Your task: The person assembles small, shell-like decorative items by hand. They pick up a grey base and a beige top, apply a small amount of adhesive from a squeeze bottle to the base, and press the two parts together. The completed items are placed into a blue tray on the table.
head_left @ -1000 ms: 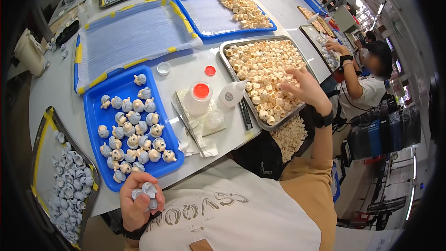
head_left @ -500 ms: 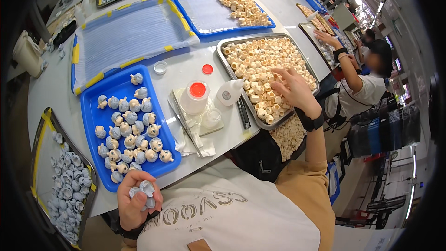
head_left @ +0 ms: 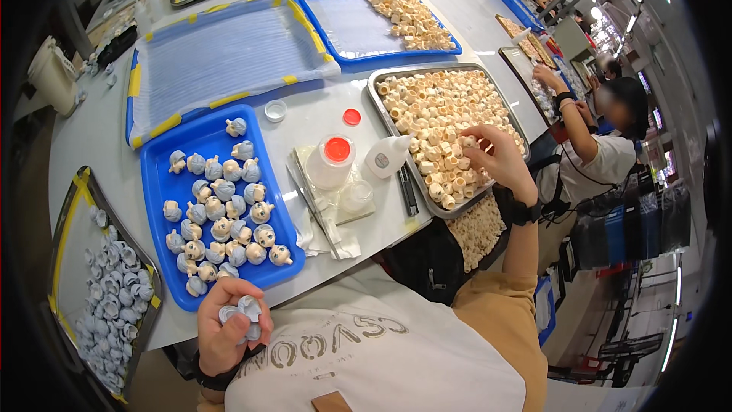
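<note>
My left hand [head_left: 229,326] is curled around several grey-blue doll hair pieces [head_left: 248,309], cupped shells held in front of my shirt. Over the steel tray [head_left: 375,93] on the right, my right hand [head_left: 497,156] reaches down with thumb and fingers around a beige doll-head piece [head_left: 467,142]. Many similar hollow beige pieces [head_left: 435,103] fill that tray, some with painted faces. On the blue tray [head_left: 171,183] in front of my left hand lie several doll heads [head_left: 221,208] with grey-blue hair fitted on.
A tray of loose hair pieces [head_left: 114,297] stands at far left. Between the trays are a jar with a red top [head_left: 330,164], a white squeeze bottle [head_left: 386,156], tweezers [head_left: 316,210] and a black pen-like tool [head_left: 408,191]. A cloth-lined tray [head_left: 229,53] lies behind. A co-worker [head_left: 602,137] sits at right.
My right hand has lowered into the steel tray and its fingers have drawn together around a beige piece. My left hand keeps its hair pieces. The view has shifted slightly.
</note>
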Available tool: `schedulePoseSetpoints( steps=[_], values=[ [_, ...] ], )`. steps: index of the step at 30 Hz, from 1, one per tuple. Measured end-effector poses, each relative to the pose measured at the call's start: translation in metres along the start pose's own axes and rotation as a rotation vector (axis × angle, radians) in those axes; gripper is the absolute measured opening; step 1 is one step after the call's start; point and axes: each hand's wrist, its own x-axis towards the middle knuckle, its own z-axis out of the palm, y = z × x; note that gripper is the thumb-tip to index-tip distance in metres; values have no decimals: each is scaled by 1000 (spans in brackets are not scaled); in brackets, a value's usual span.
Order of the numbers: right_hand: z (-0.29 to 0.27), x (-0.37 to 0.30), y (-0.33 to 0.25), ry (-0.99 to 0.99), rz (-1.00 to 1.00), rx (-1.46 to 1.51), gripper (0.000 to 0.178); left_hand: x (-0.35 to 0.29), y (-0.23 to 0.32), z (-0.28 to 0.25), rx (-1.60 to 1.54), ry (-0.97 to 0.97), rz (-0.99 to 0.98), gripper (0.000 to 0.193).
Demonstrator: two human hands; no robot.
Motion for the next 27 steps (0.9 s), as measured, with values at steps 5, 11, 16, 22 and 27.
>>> schedulePoseSetpoints(
  steps=[5,11,16,22,27],
  values=[
    [-4,-3,-6,57,-47,-100,33,0,-2,-1,4,-10,-3,44],
    [-7,-9,-11,227,-56,-228,34,0,-3,0,11,-16,0,44],
    [17,-23,-89,535,-444,-143,24,2,-1,4,43,-39,-48,34],
    [101,-55,-172,-149,-971,558,22,5,13,13,153,-221,-138,37],
    [133,-54,-185,-46,-959,579,30,-1,9,8,137,-231,-78,38]
  ],
)
